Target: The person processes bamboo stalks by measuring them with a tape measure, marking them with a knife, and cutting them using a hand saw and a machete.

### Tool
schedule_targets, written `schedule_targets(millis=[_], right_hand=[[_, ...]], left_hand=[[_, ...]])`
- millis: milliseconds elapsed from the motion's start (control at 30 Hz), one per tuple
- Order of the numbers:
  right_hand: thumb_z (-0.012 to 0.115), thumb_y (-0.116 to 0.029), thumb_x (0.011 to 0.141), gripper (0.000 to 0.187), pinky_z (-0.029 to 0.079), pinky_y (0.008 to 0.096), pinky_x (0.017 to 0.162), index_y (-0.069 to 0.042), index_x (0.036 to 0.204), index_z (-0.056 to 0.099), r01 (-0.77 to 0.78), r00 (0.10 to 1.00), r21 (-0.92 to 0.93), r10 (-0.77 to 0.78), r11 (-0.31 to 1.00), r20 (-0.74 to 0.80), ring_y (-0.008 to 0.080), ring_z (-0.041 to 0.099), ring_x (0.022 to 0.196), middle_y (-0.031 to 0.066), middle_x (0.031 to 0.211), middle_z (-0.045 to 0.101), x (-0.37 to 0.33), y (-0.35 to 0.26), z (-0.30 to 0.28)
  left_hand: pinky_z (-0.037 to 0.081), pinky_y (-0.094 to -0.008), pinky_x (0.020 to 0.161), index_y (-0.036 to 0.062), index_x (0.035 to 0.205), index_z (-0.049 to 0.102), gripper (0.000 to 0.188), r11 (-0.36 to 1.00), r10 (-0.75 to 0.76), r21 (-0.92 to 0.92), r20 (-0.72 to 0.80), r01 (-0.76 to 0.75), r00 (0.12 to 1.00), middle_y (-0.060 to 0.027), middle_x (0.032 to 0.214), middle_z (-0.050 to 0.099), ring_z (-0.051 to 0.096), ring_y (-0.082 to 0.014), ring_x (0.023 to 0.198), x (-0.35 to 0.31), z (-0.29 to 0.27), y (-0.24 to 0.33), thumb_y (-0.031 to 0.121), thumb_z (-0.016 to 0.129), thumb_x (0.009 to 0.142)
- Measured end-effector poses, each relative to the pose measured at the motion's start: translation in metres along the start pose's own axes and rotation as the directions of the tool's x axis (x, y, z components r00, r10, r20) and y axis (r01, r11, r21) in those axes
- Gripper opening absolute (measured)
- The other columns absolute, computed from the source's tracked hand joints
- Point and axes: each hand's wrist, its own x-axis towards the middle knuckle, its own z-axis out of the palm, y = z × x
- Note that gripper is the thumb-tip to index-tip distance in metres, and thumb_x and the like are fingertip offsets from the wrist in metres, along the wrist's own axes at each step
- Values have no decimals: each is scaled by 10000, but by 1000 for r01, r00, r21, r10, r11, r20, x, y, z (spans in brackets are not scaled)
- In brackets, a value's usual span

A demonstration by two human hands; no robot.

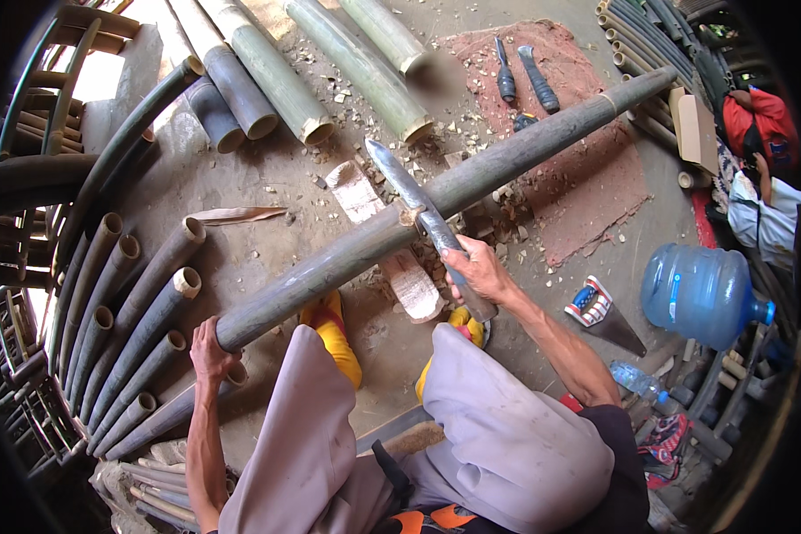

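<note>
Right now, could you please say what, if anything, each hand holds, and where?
Left hand: the bamboo pole, at its near end. Right hand: the large knife, by its handle.

Long grey-green bamboo pole [481, 178] appears smooth, faintly glossy; long-bladed grey metal knife [432, 222], shiny, mottled; flat pale wooden board [416, 289], matt, rough; faded red cloth sheet [587, 214], matt, coarse; big translucent blue plastic bottle [685, 294], smooth, glossy; loose grey cloth trousers [516, 427], matt.
</note>
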Motion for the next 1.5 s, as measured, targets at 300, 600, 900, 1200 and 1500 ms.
schedule_targets(millis=[300, 600, 900, 1200, 1500], right_hand=[[497, -319, 992, 342, 536, 309, 392, 9, 1086, 482, 54, 999, 103, -52, 993, -16, 152, 592, 466, 93, 688, 592, -5, 9, 26], [482, -268, 984, 255, 551, 313, 405, -13, 990, 472, 28, 998, 170, -36, 985, 49, 153, 594, 473, 78, 663, 569, -12, 12, 32], [543, -341, 958, 359, 543, 326, 413, -5, 1046, 451, 40, 988, 356, 18, 934, -157, 164, 598, 476, 94, 678, 582, -3, 8, 22], [553, -345, 964, 320, 528, 313, 415, -42, 1000, 458, 139, 948, 498, 31, 856, -318, 141, 589, 494, 58, 672, 566, 2, 12, 19], [525, -389, 975, 345, 544, 308, 419, -50, 935, 471, 206, 904, 410, -13, 889, -427, 145, 594, 477, 57, 655, 561, 6, 7, 17]], left_hand=[[479, -429, 892, 49, 1121, 570, 696, 1000, 18, 11, -9, -18, 1000, -135, 1053, 618, 563, -353, 1010, 2, -1, 3, 125, 798, 468], [485, -432, 887, 51, 1138, 558, 702, 1000, 16, 22, 29, -17, 999, -133, 1059, 620, 567, -353, 1011, 1, -1, 1, 141, 800, 485], [477, -422, 883, 43, 1104, 574, 657, 999, 35, -10, 6, -35, 999, -138, 1050, 618, 565, -352, 991, 4, -3, 6, 160, 778, 491], [468, -415, 947, 45, 1172, 553, 743, 999, 18, 43, -92, -14, 996, -137, 1156, 605, 547, -347, 1079, -1, 7, 12, 93, 813, 477], [482, -416, 938, 58, 1185, 541, 795, 998, 7, 65, -116, 0, 993, -124, 1164, 602, 545, -337, 1092, -5, 10, 11, 76, 838, 447]])
